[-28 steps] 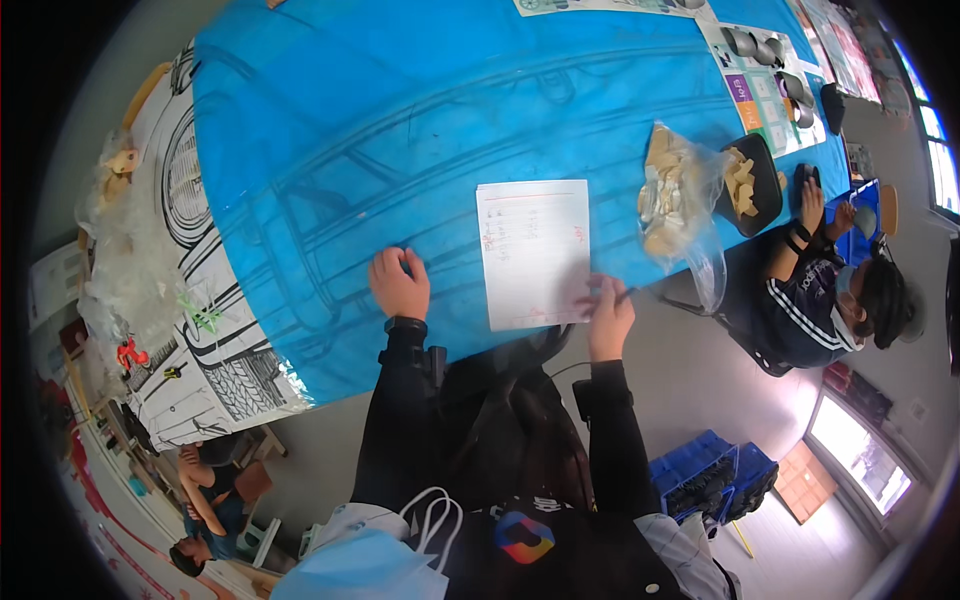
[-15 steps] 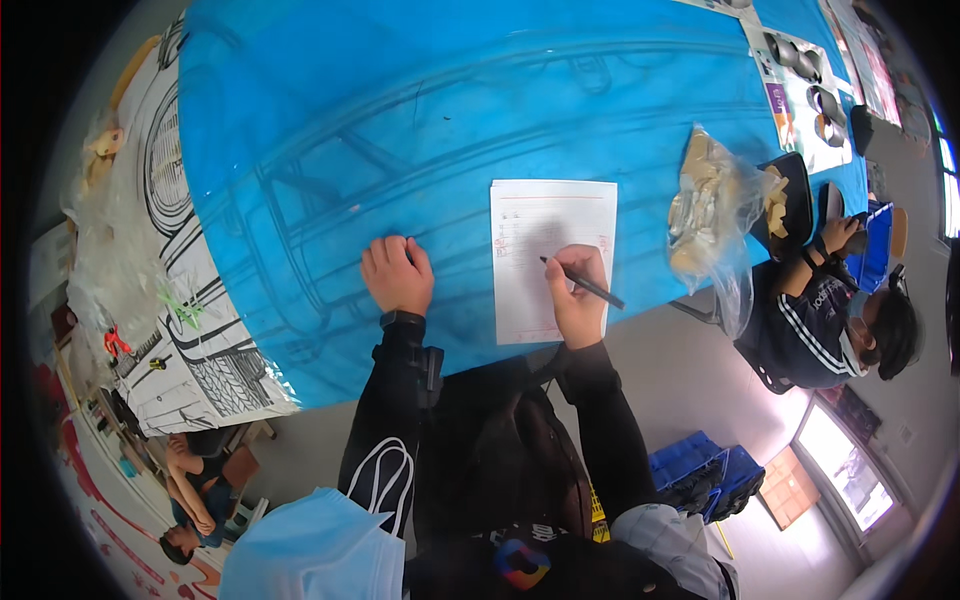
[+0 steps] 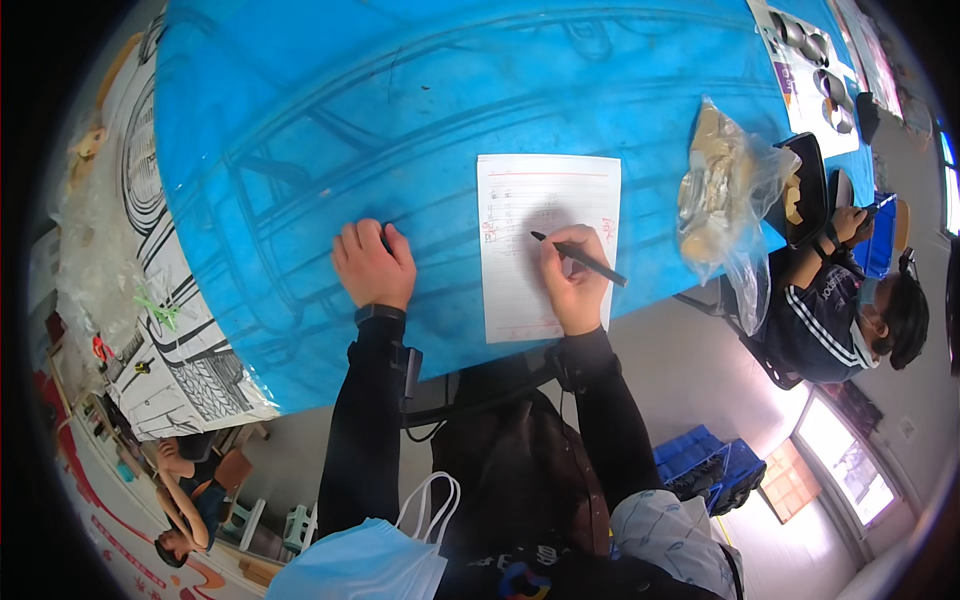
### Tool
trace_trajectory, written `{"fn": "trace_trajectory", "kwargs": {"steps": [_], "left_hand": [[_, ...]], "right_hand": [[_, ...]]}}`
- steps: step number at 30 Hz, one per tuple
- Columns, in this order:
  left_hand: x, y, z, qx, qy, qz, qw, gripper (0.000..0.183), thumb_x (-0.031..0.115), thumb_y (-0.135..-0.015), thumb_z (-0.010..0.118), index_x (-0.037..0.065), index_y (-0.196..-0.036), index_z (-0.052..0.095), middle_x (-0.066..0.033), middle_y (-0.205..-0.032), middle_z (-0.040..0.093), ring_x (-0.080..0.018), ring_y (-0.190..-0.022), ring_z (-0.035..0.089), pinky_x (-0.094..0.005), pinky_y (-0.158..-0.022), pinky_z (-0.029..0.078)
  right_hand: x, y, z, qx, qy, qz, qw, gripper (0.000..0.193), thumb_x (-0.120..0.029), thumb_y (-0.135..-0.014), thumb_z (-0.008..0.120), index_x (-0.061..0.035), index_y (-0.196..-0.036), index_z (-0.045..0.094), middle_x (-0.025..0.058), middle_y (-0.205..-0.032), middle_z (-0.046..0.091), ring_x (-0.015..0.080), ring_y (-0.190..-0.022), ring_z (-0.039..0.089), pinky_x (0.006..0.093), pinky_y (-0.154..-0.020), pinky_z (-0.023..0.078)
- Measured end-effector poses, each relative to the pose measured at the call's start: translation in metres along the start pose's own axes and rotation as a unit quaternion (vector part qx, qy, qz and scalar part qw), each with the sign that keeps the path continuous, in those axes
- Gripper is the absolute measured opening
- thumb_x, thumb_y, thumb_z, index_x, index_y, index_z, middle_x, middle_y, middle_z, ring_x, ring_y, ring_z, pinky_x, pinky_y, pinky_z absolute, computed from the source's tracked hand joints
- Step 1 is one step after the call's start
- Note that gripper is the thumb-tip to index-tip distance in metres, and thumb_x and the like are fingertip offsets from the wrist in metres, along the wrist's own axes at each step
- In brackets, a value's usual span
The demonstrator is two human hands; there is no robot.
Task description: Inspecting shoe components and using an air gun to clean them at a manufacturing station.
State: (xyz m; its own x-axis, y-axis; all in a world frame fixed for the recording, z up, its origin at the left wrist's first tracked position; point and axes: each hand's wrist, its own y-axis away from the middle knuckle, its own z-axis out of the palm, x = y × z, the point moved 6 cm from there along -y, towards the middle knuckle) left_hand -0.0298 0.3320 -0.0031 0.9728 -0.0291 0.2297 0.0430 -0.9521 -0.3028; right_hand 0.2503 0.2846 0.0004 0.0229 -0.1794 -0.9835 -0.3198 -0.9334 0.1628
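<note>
While your right hand (image 3: pixel 578 288) sits over the right side of the white ruled paper (image 3: pixel 512 295) in the head view, its thumb and fingers are closed around a black pen (image 3: pixel 602 268). The pen slants, one end pointing toward the middle of the page, the other poking just past the paper's right edge; I cannot tell whether its tip touches the sheet. The paper lies flat on the blue worktop (image 3: pixel 440 130), its bottom close to the near edge, with faint writing and some red marks on it. Your left hand (image 3: pixel 375 268) rests on the worktop to the left of the paper, apart from it. Those fingers are bent and close together; something dark shows beside your thumb, but I cannot tell whether you hold it.

Toward the right end of the near edge, a clear bag (image 3: pixel 732 200) with tan pieces hangs partly over that edge. Just beyond it stands a black tray (image 3: pixel 823 185) with more tan pieces, near a co-worker's hand (image 3: pixel 850 224). At the worktop's left end, crumpled clear plastic (image 3: pixel 95 250) lies beside a black line drawing (image 3: pixel 200 350).
</note>
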Motion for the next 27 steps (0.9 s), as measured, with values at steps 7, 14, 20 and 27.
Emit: {"fn": "trace_trajectory", "kwargs": {"steps": [7, 14, 20, 27], "left_hand": [[0.002, 0.001, 0.003, -0.005, -0.01, -0.004, 1.0, 0.014, 0.019, -0.091, 0.064, 0.01, -0.09, 0.053, -0.0109, -0.091, 0.053, -0.0347, -0.085, 0.054, -0.0467, -0.073, 0.044], [0.002, 0.0, -0.001, -0.009, -0.019, -0.01, 1.0, 0.014, 0.02, -0.091, 0.064, 0.01, -0.09, 0.054, -0.0107, -0.091, 0.054, -0.0346, -0.086, 0.054, -0.0466, -0.074, 0.045], [0.004, 0.0, 0.002, -0.005, -0.02, -0.005, 1.0, 0.014, 0.02, -0.091, 0.064, 0.01, -0.091, 0.054, -0.0107, -0.091, 0.054, -0.0348, -0.086, 0.054, -0.0463, -0.075, 0.045], [0.006, -0.003, -0.002, -0.002, -0.017, -0.008, 1.0, 0.013, 0.017, -0.092, 0.063, 0.01, -0.088, 0.054, -0.0095, -0.088, 0.054, -0.0348, -0.084, 0.054, -0.0471, -0.073, 0.044]], "right_hand": [[0.005, -0.006, -0.007, -0.036, -0.073, 0.056, 0.995, 0.012, 0.006, -0.09, 0.069, -0.0027, -0.096, 0.064, 0.0037, -0.094, 0.064, 0.0088, -0.087, 0.059, 0.0247, -0.082, 0.049], [-0.032, -0.03, 0.0, -0.104, 0.021, -0.095, 0.99, 0.015, 0.008, -0.088, 0.07, -0.003, -0.097, 0.063, 0.0025, -0.092, 0.063, 0.0097, -0.086, 0.063, 0.0244, -0.08, 0.05], [-0.015, -0.022, 0.018, -0.101, 0.007, -0.078, 0.992, 0.022, 0.009, -0.086, 0.071, -0.0031, -0.101, 0.06, 0.0023, -0.093, 0.063, 0.0099, -0.083, 0.063, 0.0243, -0.078, 0.051], [-0.022, -0.029, 0.019, -0.148, 0.04, -0.06, 0.986, 0.02, 0.008, -0.086, 0.069, -0.0024, -0.101, 0.061, 0.0034, -0.094, 0.063, 0.011, -0.086, 0.062, 0.0254, -0.08, 0.05]]}}
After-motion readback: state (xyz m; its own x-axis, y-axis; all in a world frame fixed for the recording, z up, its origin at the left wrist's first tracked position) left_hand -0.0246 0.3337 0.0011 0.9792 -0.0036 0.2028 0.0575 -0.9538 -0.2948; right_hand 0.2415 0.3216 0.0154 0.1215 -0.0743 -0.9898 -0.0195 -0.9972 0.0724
